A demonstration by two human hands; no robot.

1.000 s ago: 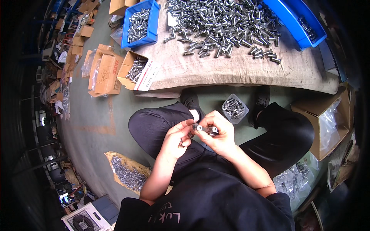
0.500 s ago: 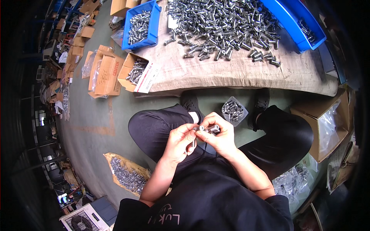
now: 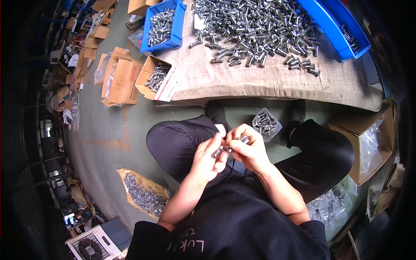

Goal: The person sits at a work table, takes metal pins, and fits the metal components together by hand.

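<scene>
Over my lap, my left hand (image 3: pixel 205 159) is closed around a short silver bolt-like part (image 3: pixel 218 151), held between thumb and fingers. Close beside it, my right hand (image 3: pixel 250 151) pinches silver bolt-like parts (image 3: pixel 244 139); how many is hard to tell behind the fingers. The fingertips of both hands nearly meet. Beyond my right hand, a clear plastic tub (image 3: pixel 277 128) of similar metal parts stands on the floor between my feet. In front, a large heap of such parts (image 3: pixel 255 32) lies on a cloth-covered surface (image 3: pixel 268 82).
A blue bin (image 3: pixel 178 28) with metal parts stands at the surface's left, another blue bin (image 3: pixel 331 30) at its right. Cardboard boxes (image 3: pixel 122 84) sit at left; an open carton (image 3: pixel 359 138) stands right. Small parts (image 3: pixel 145 197) lie on brown sheeting by my left arm.
My hands have drawn slightly apart at the fingertips, and the part in my left hand has tilted. The whole view has shifted a little.
</scene>
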